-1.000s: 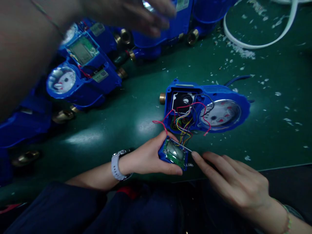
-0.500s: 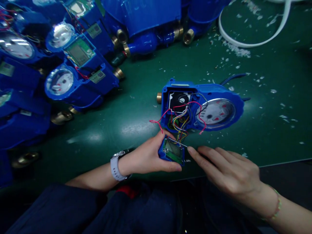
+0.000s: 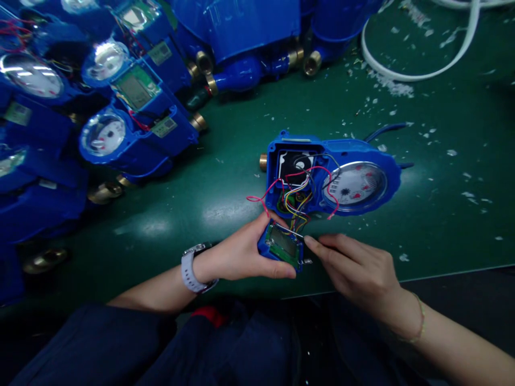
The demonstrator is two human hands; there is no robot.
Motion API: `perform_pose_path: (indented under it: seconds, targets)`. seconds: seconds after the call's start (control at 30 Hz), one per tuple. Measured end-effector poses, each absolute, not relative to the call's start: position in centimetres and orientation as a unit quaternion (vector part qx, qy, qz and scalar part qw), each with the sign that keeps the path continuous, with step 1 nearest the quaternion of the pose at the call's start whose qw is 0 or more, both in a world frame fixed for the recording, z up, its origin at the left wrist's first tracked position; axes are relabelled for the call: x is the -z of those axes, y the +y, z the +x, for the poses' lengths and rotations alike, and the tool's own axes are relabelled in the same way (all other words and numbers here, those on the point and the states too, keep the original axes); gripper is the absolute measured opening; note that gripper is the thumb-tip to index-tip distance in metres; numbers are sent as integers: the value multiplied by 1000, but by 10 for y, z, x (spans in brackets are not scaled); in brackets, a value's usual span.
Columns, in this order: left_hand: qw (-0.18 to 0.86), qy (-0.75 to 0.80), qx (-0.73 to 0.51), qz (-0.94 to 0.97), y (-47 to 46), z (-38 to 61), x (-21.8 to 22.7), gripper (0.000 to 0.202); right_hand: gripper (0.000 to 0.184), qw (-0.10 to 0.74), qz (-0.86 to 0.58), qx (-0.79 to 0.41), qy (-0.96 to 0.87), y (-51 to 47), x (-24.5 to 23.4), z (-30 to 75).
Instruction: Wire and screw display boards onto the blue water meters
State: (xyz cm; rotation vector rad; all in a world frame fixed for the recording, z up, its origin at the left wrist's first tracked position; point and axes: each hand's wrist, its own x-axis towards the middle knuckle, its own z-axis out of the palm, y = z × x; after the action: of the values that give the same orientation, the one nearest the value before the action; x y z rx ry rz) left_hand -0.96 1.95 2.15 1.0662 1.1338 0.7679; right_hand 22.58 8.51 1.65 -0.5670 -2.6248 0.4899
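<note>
My left hand (image 3: 245,249) grips a small blue display module (image 3: 284,244) with a green circuit board and a grey screen, thumb along its near side. A coil spring (image 3: 307,261) sticks out at its right. My right hand (image 3: 358,268) pinches a thin metal rod (image 3: 295,234), perhaps a tweezer or screwdriver shaft, whose tip lies along the module's upper edge. Behind them an opened blue water meter (image 3: 354,147) lies on the green table, its round dial facing up. Several coloured wires (image 3: 298,206) run from its open compartment to the module; a red wire loops out leftward.
Several more blue water meters (image 3: 148,139) crowd the left side. Large blue housings (image 3: 249,27) with brass fittings stand at the back. A white strap (image 3: 422,76) curls at the back right among white scraps. The green table's (image 3: 442,225) front edge runs close to my body.
My right hand has shifted left and closer to the module, the rod moving with it. The left hand and module have moved slightly left. The wired meter stays in place.
</note>
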Motion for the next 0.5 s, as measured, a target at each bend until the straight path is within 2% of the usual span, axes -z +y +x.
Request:
perform_pose_path:
  seconds: [0.1,0.2,0.27,0.5]
  targets:
    - [651,495,-339,466,19,-10,-20,58,29,213,-228,-342,-886,87,-13,223]
    - [652,493,-334,468,18,-12,-18,58,30,205,-221,-407,-862,94,-14,224]
    - [656,494,-327,467,18,-13,-18,60,31,198,-210,-398,-871,98,-17,227]
    - [667,471,-374,440,19,-10,-20,59,37,124,-205,-243,-940,89,-40,234]
